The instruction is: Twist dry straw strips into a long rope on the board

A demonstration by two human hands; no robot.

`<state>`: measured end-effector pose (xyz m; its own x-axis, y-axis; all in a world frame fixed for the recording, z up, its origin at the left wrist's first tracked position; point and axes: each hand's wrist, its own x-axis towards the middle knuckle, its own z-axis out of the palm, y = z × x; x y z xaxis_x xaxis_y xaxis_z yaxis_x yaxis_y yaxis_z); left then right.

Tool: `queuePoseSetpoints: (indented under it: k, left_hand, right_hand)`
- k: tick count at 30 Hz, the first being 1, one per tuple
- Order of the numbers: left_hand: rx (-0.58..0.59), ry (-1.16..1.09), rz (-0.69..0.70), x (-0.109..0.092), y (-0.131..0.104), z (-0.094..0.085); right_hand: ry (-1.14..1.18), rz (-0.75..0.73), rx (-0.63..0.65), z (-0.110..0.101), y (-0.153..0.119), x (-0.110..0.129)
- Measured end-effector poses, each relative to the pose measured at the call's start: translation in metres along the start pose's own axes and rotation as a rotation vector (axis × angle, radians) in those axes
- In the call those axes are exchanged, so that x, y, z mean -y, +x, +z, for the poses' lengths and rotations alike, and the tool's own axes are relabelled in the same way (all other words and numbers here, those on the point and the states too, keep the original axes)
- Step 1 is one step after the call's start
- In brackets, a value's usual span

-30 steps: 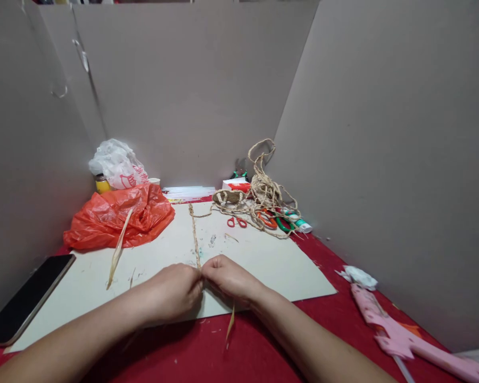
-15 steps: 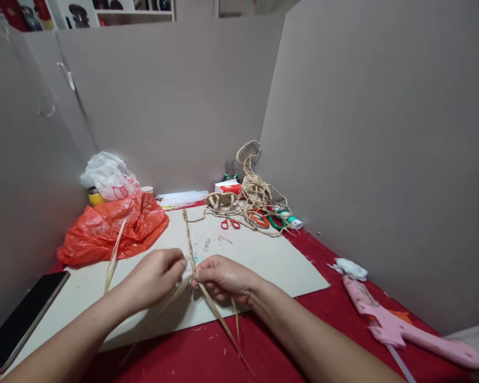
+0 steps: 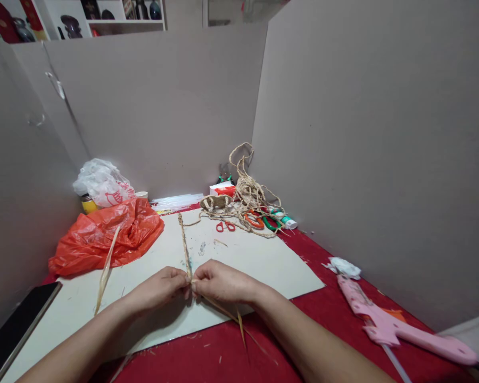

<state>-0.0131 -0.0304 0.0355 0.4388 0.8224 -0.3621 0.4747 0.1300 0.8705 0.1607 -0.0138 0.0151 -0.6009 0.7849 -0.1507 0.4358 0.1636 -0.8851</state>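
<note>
A braided straw cord [image 3: 184, 244] runs down the white board [image 3: 255, 271] toward me. At its near end my left hand [image 3: 167, 284] and my right hand [image 3: 217, 282] meet, fingertips pinched on the cord and its loose strands. Beneath my right hand, loose straw strands [image 3: 240, 324] trail over the board's front edge. Another pale straw strand [image 3: 107, 268] lies apart on the left, its upper end over the red plastic bag [image 3: 131, 229]. The fingers hide the exact crossing of the strands.
Behind lie a heap of twisted cord [image 3: 249, 189], red-handled scissors [image 3: 225, 226], orange handles [image 3: 254, 219] and clear sticks [image 3: 178, 202]. A pink glue gun [image 3: 387, 322] rests right on the red cloth [image 3: 207, 351]. A phone [image 3: 22, 324] lies left. Grey panels [image 3: 163, 106] enclose the table.
My left hand has come in to the cord's end, beside my right hand, and now pinches there. The view has shifted slightly, so the whole scene sits a little lower and left.
</note>
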Motion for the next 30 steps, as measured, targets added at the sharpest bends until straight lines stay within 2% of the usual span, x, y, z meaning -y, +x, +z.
queuePoseSetpoints:
  k: [5, 10, 15, 21, 23, 25, 26, 29, 30]
  left_hand:
    - [0.058, -0.165, -0.033, 0.018, 0.010, 0.003]
    - [-0.026, -0.073, 0.045, 0.026, 0.014, 0.007]
    - [-0.061, -0.144, 0.063, 0.027, 0.016, 0.012]
    - [-0.058, -0.224, 0.024, 0.030, 0.016, 0.016]
    - [-0.054, -0.246, 0.016, 0.029, 0.015, 0.016]
    - [-0.033, -0.286, 0.018, 0.026, 0.013, 0.014]
    - [-0.021, -0.305, 0.026, 0.024, 0.012, 0.013]
    - [0.025, -0.337, 0.046, 0.016, 0.008, 0.008]
    - [0.050, -0.346, 0.049, 0.013, 0.006, 0.006]
  right_hand:
    - [-0.208, 0.029, -0.054, 0.001, -0.004, -0.001]
    - [-0.353, -0.025, -0.121, -0.008, -0.009, -0.001]
    - [-0.237, -0.050, 0.063, -0.003, -0.012, 0.005]
    - [-0.361, 0.014, 0.138, 0.003, -0.022, 0.014]
    - [-0.284, 0.003, 0.218, -0.001, -0.025, 0.016]
    - [-0.110, -0.001, 0.250, -0.008, -0.026, 0.016]
    - [-0.016, 0.001, 0.208, -0.012, -0.025, 0.016]
    - [0.092, -0.033, -0.134, -0.018, -0.017, 0.011]
    - [0.092, -0.035, -0.199, -0.018, -0.013, 0.009]
